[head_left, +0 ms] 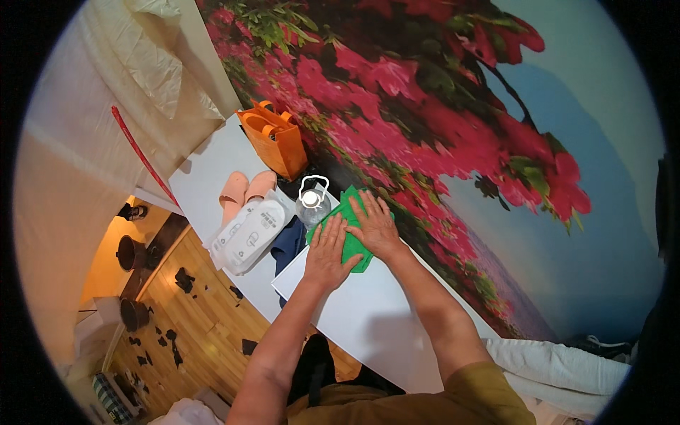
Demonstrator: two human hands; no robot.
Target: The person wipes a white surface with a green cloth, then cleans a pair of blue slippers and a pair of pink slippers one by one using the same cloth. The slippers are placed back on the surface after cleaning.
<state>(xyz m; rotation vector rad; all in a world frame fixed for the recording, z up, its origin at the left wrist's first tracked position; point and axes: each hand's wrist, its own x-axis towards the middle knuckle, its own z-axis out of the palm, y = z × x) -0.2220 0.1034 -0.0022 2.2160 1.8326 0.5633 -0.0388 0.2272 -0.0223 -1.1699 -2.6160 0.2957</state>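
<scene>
A green folded cloth [354,248] lies on a white board or box top [368,304] under both of my hands. My left hand [327,255] rests flat on the cloth's near left part, fingers stretched out. My right hand [375,228] lies flat on its right side, fingers a little spread. Just beyond the left fingertips stands a clear plastic bottle [312,211] with a white cap and a white loop handle. A dark blue cloth [287,246] lies to the left of the board. The cloth's middle is partly hidden by my hands.
On the white table [202,166] are pink slippers [260,184], a white plastic-wrapped package [251,235] and an orange bag [280,145]. A flower-print wall [397,92] rises behind. Dark scraps [184,280] and brown pots [132,253] are on the wooden floor; white fabric [559,365] lies at right.
</scene>
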